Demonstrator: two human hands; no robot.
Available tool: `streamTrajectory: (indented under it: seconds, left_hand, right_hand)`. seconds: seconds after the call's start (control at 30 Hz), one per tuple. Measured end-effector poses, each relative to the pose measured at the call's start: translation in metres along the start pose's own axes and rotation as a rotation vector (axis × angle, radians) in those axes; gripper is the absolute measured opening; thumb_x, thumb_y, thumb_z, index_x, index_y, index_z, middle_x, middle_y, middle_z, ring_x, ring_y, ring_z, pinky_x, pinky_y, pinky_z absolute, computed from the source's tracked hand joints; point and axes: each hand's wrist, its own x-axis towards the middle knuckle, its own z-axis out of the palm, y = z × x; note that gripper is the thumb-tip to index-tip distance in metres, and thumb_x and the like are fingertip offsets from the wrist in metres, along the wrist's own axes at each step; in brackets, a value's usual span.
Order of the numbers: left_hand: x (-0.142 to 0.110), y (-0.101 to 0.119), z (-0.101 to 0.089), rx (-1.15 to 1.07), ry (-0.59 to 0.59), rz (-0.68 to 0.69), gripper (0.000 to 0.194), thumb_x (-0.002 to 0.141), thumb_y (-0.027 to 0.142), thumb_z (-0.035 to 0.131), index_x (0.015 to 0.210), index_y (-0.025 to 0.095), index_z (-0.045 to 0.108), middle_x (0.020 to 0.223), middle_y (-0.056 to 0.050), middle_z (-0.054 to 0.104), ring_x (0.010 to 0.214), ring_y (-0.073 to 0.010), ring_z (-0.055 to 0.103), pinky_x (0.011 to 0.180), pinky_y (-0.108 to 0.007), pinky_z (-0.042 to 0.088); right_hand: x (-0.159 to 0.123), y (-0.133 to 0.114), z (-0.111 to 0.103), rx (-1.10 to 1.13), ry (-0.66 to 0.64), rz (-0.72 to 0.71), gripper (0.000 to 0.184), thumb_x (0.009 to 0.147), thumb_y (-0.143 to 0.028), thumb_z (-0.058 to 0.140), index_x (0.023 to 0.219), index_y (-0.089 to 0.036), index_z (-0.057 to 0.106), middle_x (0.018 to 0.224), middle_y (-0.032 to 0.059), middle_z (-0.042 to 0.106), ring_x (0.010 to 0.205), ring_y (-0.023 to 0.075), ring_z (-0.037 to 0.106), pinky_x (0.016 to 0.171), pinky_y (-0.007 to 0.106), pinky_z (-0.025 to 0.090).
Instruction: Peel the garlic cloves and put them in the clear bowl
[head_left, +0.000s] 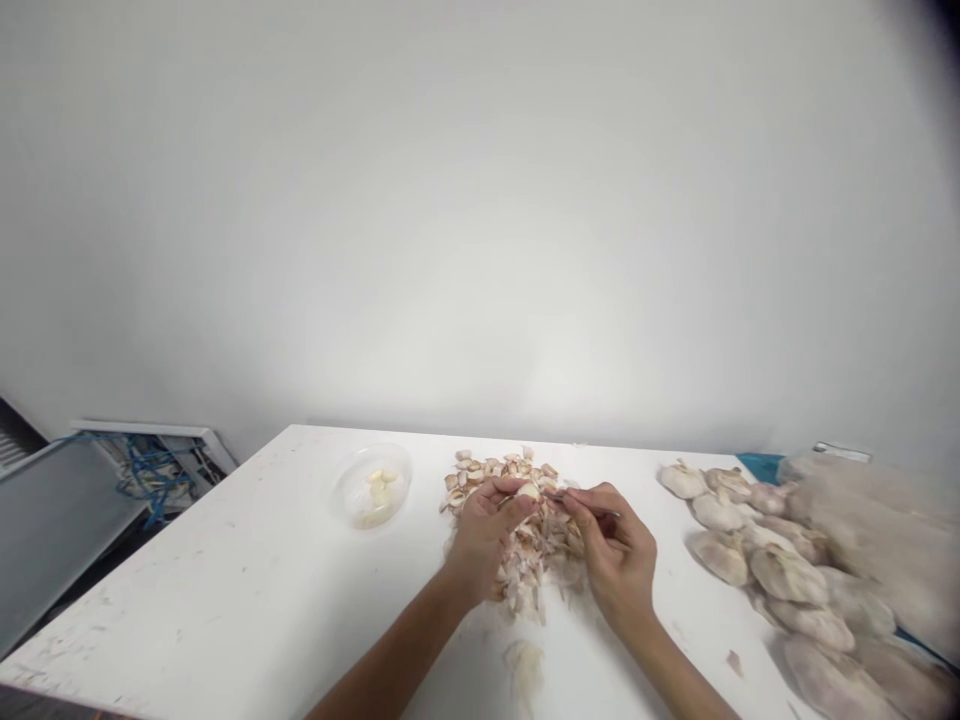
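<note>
My left hand (484,530) is closed around a pale garlic clove (528,491), pinched between thumb and fingers above a heap of garlic cloves and papery skins (504,468). My right hand (611,545) is closed on a thin small knife (559,495) whose tip meets the clove. Both hands hover over the middle of the white table (247,590).
A clear shallow bowl (373,487) with peeled cloves sits left of the heap. Several whole garlic bulbs (780,570) lie at the right, beside a mesh sack (892,540). A loose skin (523,665) lies near the front edge. An open cabinet with blue cables (146,468) stands left.
</note>
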Motion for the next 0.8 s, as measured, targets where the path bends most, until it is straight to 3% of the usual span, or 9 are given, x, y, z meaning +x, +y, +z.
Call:
streamTrajectory:
  seconds: [0.2, 0.8]
  left_hand:
    - [0.0014, -0.0008, -0.0018, -0.030, 0.018, -0.049, 0.040, 0.059, 0.024, 0.098, 0.088, 0.014, 0.072, 0.086, -0.001, 0.075, 0.085, -0.0134, 0.071, 0.092, -0.027, 0.054]
    - [0.0023, -0.0051, -0.0033, -0.068, 0.000, -0.095, 0.039, 0.058, 0.021, 0.098, 0.088, 0.014, 0.074, 0.087, -0.001, 0.075, 0.083, -0.0125, 0.073, 0.092, -0.027, 0.057]
  right_hand:
    - [-0.0020, 0.0061, 0.0003, -0.005, 0.016, 0.009, 0.007, 0.094, -0.025, 0.070, 0.099, -0.023, 0.074, 0.086, 0.0038, 0.068, 0.077, 0.0190, 0.067, 0.070, 0.036, 0.058]
    - [0.0010, 0.0068, -0.0016, -0.111, 0.041, -0.096, 0.008, 0.095, -0.018, 0.068, 0.099, -0.023, 0.073, 0.085, 0.0023, 0.067, 0.079, 0.0183, 0.069, 0.064, 0.030, 0.053]
